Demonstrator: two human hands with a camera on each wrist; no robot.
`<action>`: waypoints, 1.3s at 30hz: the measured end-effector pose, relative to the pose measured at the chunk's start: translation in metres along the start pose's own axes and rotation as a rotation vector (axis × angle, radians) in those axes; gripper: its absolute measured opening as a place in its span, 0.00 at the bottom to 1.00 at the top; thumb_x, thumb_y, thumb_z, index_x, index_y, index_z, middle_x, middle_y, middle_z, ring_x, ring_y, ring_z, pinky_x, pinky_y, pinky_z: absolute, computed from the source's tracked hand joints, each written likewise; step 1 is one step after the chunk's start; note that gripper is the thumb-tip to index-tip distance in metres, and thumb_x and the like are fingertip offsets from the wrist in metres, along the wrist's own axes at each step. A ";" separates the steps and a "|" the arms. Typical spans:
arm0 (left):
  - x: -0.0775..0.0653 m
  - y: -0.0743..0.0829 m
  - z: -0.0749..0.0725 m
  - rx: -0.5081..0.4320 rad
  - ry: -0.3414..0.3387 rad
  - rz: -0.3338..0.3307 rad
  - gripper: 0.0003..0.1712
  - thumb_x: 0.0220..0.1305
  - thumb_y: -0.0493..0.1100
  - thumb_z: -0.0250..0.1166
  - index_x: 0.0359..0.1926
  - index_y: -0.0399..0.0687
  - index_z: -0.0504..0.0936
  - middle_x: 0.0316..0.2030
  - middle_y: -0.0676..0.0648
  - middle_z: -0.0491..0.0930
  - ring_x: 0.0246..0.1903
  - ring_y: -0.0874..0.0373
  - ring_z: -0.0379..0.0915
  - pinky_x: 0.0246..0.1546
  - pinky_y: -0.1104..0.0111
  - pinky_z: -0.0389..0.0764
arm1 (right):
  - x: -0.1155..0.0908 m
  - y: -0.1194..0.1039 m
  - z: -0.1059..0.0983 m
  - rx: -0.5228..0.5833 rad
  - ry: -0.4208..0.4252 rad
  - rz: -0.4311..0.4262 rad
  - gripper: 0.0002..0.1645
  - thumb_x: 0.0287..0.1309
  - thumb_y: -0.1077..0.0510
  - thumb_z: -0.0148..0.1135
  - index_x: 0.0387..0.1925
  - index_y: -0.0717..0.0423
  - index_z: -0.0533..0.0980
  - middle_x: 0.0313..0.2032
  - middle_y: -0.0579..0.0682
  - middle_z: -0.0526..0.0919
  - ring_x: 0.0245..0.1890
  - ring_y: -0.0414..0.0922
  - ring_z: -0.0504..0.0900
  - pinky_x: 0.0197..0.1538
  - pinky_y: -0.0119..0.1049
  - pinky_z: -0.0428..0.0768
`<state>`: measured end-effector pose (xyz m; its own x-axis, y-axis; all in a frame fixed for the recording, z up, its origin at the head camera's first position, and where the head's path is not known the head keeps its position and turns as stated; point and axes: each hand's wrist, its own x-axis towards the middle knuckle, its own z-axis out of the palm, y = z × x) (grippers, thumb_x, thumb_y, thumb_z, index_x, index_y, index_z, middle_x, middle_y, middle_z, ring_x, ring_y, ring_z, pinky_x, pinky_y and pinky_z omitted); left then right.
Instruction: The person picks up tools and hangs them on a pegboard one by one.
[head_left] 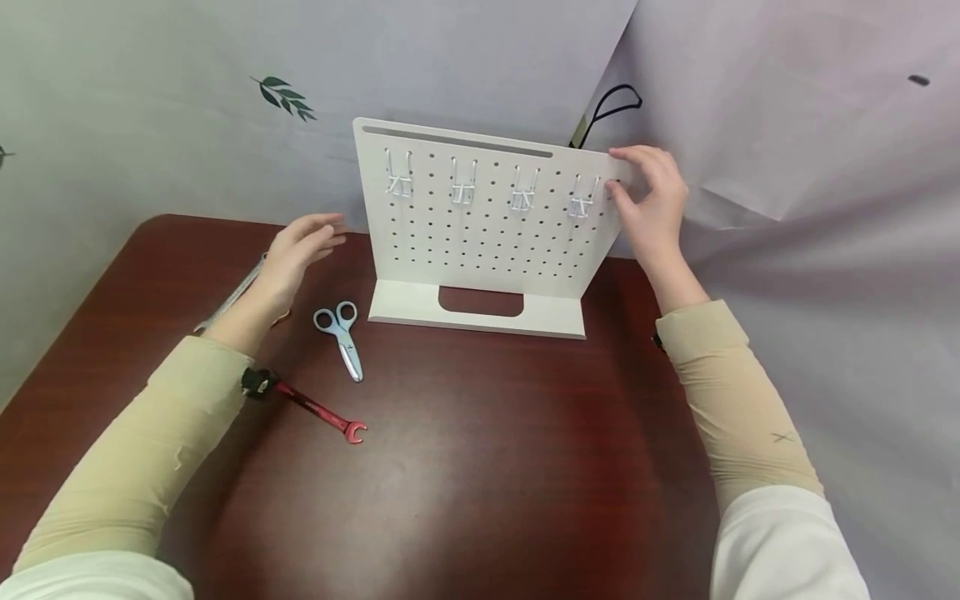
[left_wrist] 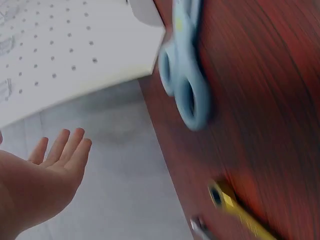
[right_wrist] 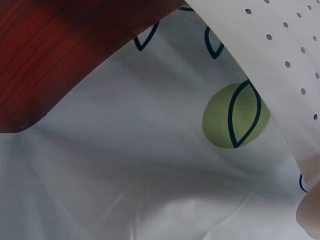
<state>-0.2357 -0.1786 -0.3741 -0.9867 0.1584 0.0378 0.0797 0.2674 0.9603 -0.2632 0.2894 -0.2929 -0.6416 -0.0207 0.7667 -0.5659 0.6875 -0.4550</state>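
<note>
A white pegboard (head_left: 442,215) stands upright on its base at the far side of the table, with several white wire hooks along its upper part. My right hand (head_left: 658,200) pinches the board's upper right corner, thumb on the front face. Only a fingertip of that hand (right_wrist: 310,214) shows in the right wrist view, at the board's edge. Left of the board, apart from it, my left hand (head_left: 294,250) is raised with extended fingers. The left wrist view shows this hand (left_wrist: 45,182) below the board's edge, holding nothing.
Light blue scissors (head_left: 341,333) lie left of the board's base. Nearer lies a red wrench (head_left: 322,410), partly behind the left wrist's strap. A silver wrench (head_left: 236,292) and a yellow tool (left_wrist: 237,207) lie further left. Patterned cloth (head_left: 480,58) hangs behind the table.
</note>
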 end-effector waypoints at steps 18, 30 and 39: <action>-0.026 -0.042 -0.082 0.515 0.109 0.013 0.31 0.74 0.52 0.69 0.72 0.45 0.76 0.67 0.38 0.77 0.59 0.66 0.73 0.59 0.71 0.71 | 0.000 0.004 0.003 0.000 0.014 0.000 0.18 0.61 0.71 0.71 0.54 0.64 0.86 0.53 0.63 0.89 0.59 0.58 0.81 0.69 0.36 0.73; -0.029 -0.088 -0.118 0.586 0.050 -0.009 0.31 0.69 0.45 0.74 0.68 0.39 0.78 0.59 0.31 0.79 0.40 0.91 0.66 0.40 0.90 0.65 | 0.002 0.006 -0.001 0.002 0.011 0.013 0.19 0.60 0.73 0.69 0.53 0.63 0.87 0.53 0.62 0.89 0.59 0.58 0.81 0.68 0.36 0.73; -0.033 -0.109 -0.134 0.597 -0.011 -0.048 0.33 0.68 0.41 0.74 0.68 0.32 0.75 0.60 0.25 0.78 0.36 0.96 0.61 0.37 0.95 0.64 | 0.001 0.007 0.000 0.004 -0.005 -0.008 0.20 0.60 0.74 0.68 0.54 0.63 0.87 0.53 0.62 0.89 0.59 0.58 0.82 0.67 0.36 0.73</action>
<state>-0.2304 -0.3402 -0.4427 -0.9899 0.1418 -0.0073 0.1044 0.7617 0.6394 -0.2683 0.2940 -0.2956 -0.6400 -0.0296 0.7678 -0.5728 0.6844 -0.4511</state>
